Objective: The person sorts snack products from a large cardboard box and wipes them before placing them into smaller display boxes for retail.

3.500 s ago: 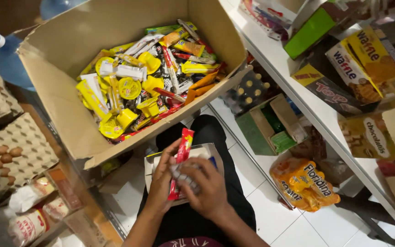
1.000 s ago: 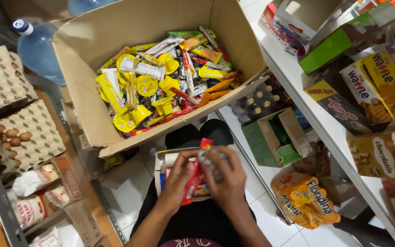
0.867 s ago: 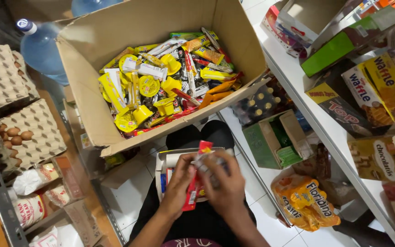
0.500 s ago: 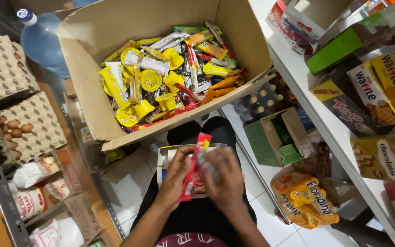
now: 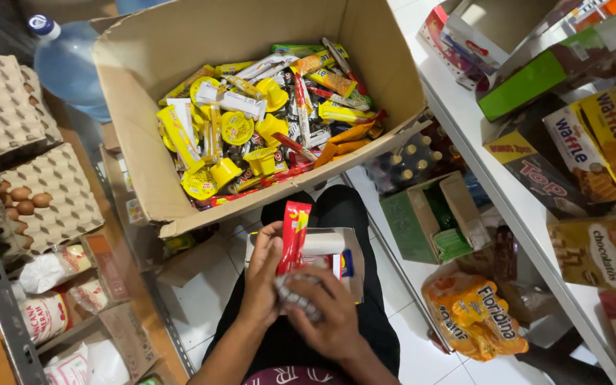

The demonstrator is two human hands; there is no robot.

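Partly hidden, both hands [image 5: 301, 299] grip a red wrapper [image 5: 294, 235] and unclear silvery packet [image 5: 295, 299].

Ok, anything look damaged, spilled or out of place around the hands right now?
Nothing spilled. The big cardboard box has a bent, sagging front flap, and the snacks in it lie jumbled. The left hand holds red packets over a small open box.

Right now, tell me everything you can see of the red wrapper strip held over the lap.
The red wrapper strip is a long, narrow run of glossy plastic packets, red with yellow marks near the top. It stands nearly upright, top end toward the big cardboard box. The left hand pinches its lower part; the right hand covers the bottom end. Behind it lies a small open white carton on the lap.
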